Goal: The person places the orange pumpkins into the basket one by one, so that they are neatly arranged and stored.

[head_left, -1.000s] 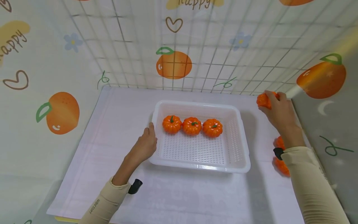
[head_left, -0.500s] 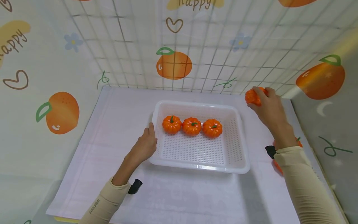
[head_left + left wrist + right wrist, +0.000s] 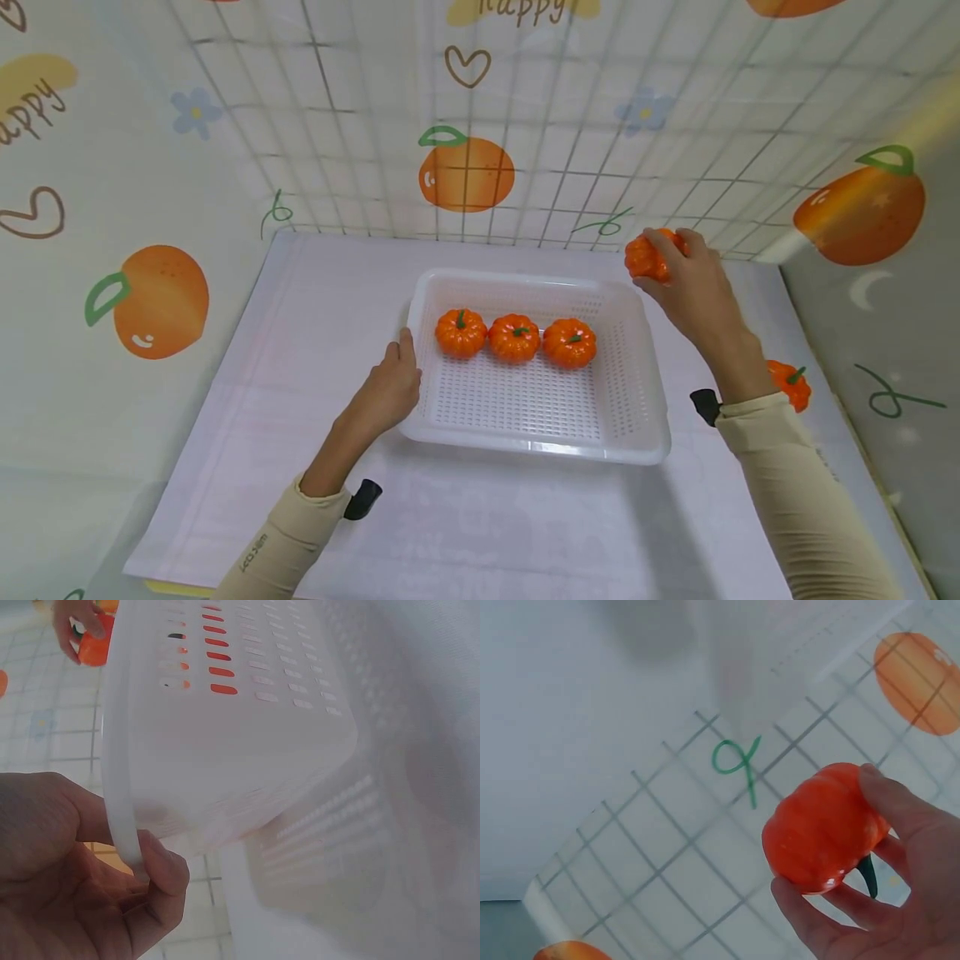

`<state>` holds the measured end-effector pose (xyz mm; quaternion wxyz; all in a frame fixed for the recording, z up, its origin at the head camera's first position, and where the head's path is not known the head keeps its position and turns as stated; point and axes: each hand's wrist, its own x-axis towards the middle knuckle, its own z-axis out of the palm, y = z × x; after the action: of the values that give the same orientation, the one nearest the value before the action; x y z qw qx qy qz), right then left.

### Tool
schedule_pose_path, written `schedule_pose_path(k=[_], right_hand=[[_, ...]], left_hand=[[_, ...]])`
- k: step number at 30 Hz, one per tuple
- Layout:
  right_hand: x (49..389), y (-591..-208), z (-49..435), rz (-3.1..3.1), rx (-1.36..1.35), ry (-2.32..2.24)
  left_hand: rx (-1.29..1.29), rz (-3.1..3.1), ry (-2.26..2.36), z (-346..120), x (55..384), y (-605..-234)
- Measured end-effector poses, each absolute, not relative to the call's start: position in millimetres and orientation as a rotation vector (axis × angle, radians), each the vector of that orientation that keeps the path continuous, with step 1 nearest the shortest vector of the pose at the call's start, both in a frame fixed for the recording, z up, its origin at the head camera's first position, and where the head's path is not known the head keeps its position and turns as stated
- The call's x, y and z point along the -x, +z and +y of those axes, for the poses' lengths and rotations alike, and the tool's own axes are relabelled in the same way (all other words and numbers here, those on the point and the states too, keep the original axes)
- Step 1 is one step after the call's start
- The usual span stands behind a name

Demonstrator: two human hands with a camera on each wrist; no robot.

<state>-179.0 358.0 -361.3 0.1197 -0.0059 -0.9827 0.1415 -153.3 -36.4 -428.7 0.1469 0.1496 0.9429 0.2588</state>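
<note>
A white perforated plastic basket stands on the table with three small orange pumpkins in a row inside it. My left hand grips the basket's left rim; in the left wrist view the thumb and fingers pinch that edge. Beyond the basket's back right corner, my right hand holds another orange pumpkin in the air. The right wrist view shows this pumpkin between thumb and fingers, its green stem toward the palm.
One more pumpkin lies on the table at the right, partly hidden by the right forearm. The white-covered table meets a grid-patterned cloth wall at the back and a grey side wall at the right.
My right hand has moved left with its pumpkin, from the far right toward the basket's back right corner. The left hand and basket have stayed in place.
</note>
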Motion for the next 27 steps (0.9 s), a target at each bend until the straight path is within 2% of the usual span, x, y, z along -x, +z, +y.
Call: schedule_pose_path(k=[16,27], right_hand=[[183,-372,309,-2.893,-0.208,0.328],[180,-381,286,-2.912,-0.331,0.315]], left_hand=[[-0.531,2.782,0.720,-39,153,-433],[-0.479,2.753,0.723,-38,153,-433]])
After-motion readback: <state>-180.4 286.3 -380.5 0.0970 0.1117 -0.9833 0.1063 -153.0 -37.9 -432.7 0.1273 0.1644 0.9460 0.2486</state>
